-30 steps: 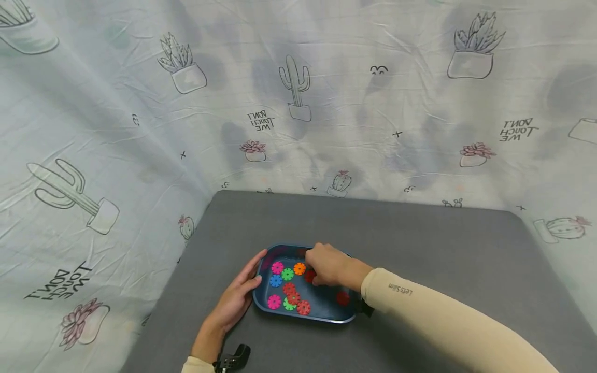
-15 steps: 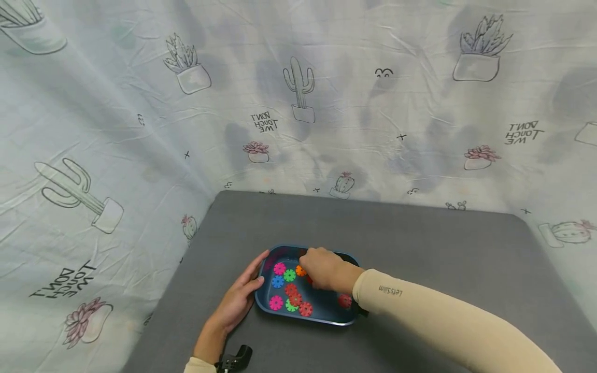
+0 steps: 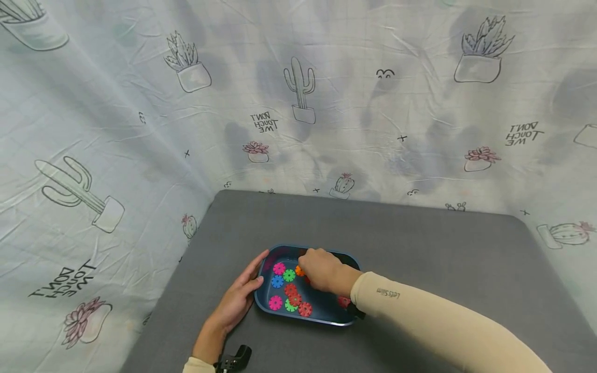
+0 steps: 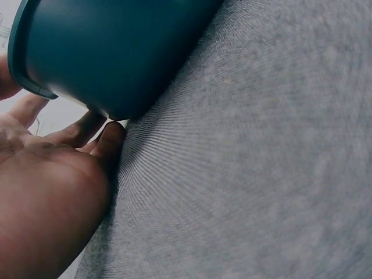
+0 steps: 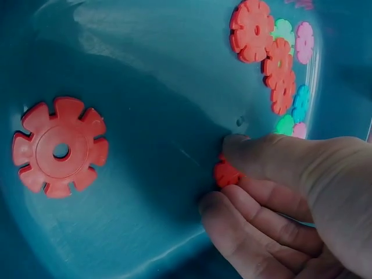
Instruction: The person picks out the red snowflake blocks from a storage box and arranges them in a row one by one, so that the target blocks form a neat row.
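Note:
A blue rectangular tray (image 3: 326,305) lies on the grey table, holding several flat notched building discs. My left hand (image 3: 236,304) grips its left side, thumb at the rim and fingers against the outer wall (image 4: 116,52). Over the tray's back right part, my right hand (image 3: 322,270) reaches in with bent fingers. In the right wrist view its thumb and fingers pinch a red building disc (image 5: 226,173), mostly covered by the thumb. Beside the hand lies an orange disc (image 3: 300,270), partly hidden. Another red disc (image 5: 61,148) lies flat, apart from the fingers.
Pink (image 3: 275,302), blue (image 3: 277,281) and green (image 3: 288,275) discs lie in the tray's left half. Near its front, red discs (image 3: 305,309) overlap a green one. Grey table surface (image 3: 420,248) surrounds the tray. A printed cloth (image 3: 354,103) hangs behind and at the sides.
My right hand has moved slightly left and lower inside the tray, now covering part of the orange disc and most of the red one. My left hand keeps its hold on the tray.

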Motion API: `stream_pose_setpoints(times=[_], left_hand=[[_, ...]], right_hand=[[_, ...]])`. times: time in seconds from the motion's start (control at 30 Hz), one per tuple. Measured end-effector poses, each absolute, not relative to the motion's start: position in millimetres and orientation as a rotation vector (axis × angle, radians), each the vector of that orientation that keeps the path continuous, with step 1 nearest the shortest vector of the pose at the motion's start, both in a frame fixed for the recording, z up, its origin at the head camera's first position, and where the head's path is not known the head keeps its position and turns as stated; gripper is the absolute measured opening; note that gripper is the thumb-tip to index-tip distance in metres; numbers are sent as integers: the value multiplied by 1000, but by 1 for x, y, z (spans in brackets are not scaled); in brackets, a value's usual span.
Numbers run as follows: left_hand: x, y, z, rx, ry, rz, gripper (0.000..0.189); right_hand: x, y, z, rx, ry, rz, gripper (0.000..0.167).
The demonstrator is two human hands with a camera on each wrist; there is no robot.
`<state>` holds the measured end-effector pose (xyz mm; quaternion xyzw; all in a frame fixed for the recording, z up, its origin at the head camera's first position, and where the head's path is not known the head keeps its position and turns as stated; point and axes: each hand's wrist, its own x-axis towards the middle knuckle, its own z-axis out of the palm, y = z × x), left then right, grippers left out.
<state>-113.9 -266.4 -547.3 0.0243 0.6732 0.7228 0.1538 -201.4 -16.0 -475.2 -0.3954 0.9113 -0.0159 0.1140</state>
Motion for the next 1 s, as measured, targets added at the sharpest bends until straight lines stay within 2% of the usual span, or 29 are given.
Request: stream_pose_setpoints(times=[0.2, 0.63, 1.0], left_hand=[[-113, -267, -547, 81, 1929, 2092, 59], [-114, -267, -548, 142, 1898, 2089, 60], [-115, -265, -547, 102, 1891, 2098, 59]], right_hand=[[-202, -23, -473, -1134, 2642, -14, 25], [-195, -48, -481, -1330, 2634, 114, 9], [-198, -52, -481, -1389, 2627, 28, 9]])
